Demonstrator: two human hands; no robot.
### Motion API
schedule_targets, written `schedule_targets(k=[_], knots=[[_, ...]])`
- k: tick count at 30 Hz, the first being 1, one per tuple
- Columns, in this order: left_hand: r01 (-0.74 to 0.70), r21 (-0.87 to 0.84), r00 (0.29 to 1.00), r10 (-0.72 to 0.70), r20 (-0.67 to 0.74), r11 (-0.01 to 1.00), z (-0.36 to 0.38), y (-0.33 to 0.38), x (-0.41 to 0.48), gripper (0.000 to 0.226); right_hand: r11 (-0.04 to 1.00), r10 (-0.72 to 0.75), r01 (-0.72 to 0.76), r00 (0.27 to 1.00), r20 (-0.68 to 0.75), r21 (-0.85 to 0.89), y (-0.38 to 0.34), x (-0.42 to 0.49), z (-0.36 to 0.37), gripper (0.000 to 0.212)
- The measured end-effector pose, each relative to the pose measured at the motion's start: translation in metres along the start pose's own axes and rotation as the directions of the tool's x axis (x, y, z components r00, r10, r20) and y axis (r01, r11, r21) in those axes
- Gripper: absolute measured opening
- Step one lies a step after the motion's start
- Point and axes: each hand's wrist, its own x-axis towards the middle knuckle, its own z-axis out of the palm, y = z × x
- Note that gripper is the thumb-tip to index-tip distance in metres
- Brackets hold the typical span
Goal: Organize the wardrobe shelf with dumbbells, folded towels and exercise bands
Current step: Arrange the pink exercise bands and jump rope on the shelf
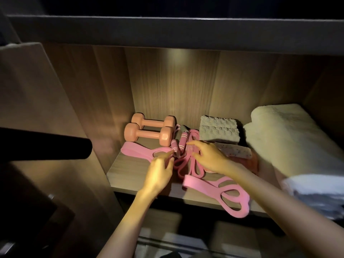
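Observation:
Two salmon dumbbells point(149, 134) lie side by side at the back left of the wooden shelf point(128, 175). In front of them a pink exercise band point(137, 151) lies flat, and a second pink band point(219, 192) hangs over the front edge. A skipping rope with pink handles point(179, 144) and a thin pink loop band point(188, 164) lie tangled in the middle. My left hand point(160, 172) reaches in with a finger pointing at the rope handles. My right hand point(208, 155) rests with spread fingers on the tangle. A small grey folded towel point(218, 130) sits behind.
A large cream folded towel point(290, 140) fills the shelf's right side. A speckled cloth on an orange one point(240, 153) lies under my right wrist. A dark rod point(46, 144) juts in from the left. Another shelf board point(167, 30) runs overhead.

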Motion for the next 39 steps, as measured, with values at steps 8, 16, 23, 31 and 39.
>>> schedule_targets(k=[8,16,23,31,39], knots=[[-0.223,0.140,0.933,0.169,0.318,0.965,0.025,0.029,-0.048,0.043,0.996,0.064,-0.056,0.992,0.108,-0.074,0.030,-0.097,-0.019,0.041],[-0.357,0.555,0.900,0.117,0.420,0.751,0.054,0.025,-0.049,0.050,0.910,0.328,-0.289,0.940,0.092,-0.298,0.077,-0.130,-0.005,0.057],[-0.423,0.596,0.888,0.182,0.423,0.683,0.058,0.020,-0.038,0.041,0.895,0.408,-0.409,0.912,-0.043,-0.180,0.086,-0.116,0.007,0.048],[-0.403,0.624,0.898,0.156,0.412,0.670,0.059,0.018,-0.037,0.053,0.872,0.453,-0.453,0.890,-0.046,-0.182,0.094,-0.112,0.008,0.030],[-0.300,0.588,0.938,0.120,0.326,0.751,0.053,0.029,-0.050,0.045,0.913,0.393,-0.405,0.905,-0.166,-0.050,0.073,-0.119,-0.009,0.019]])
